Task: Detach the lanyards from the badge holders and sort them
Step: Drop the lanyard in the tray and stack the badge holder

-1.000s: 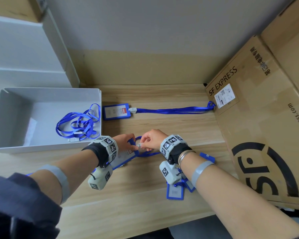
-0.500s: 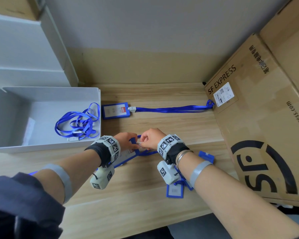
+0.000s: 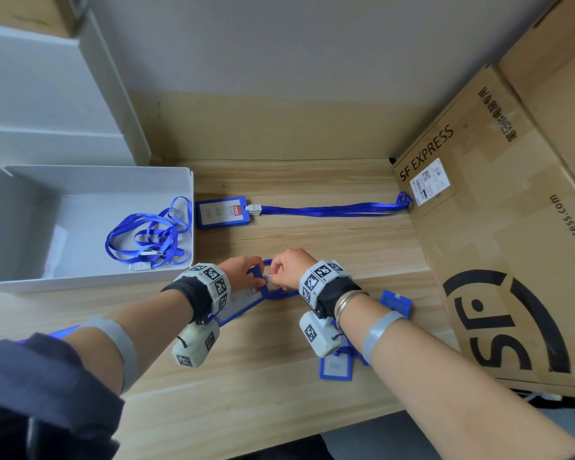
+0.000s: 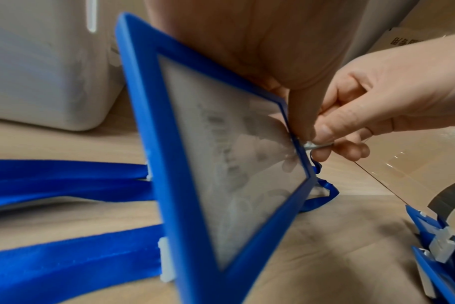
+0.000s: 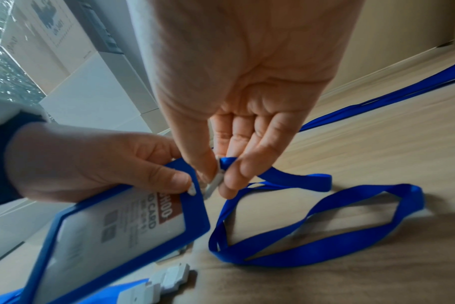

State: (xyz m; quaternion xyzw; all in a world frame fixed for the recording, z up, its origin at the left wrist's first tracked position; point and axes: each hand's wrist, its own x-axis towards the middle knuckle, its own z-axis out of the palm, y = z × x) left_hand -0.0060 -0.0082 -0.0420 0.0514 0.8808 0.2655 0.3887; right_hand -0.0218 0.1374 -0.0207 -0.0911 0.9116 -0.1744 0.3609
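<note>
My left hand (image 3: 246, 272) grips the top edge of a blue badge holder (image 5: 122, 232) (image 4: 221, 174), tilted up off the wooden table. My right hand (image 3: 287, 272) pinches the white clip (image 5: 214, 183) of its blue lanyard (image 5: 312, 222) between thumb and fingers, right at the holder's top edge. The lanyard's strap loops on the table beside the hands. Another blue badge holder (image 3: 223, 210) lies farther back, its lanyard (image 3: 329, 210) stretched to the right. Loose blue lanyards (image 3: 150, 237) lie in the white tray (image 3: 90, 180).
Blue badge holders (image 3: 336, 365) lie under my right forearm, one (image 3: 395, 302) further right. A big SF Express cardboard box (image 3: 498, 260) blocks the right side. White shelving (image 3: 47, 94) stands behind the tray. More lanyard straps (image 4: 65, 181) and clips lie by the held holder.
Both hands have stayed at the same spot, working at the clip; the fingers have shifted only slightly.
</note>
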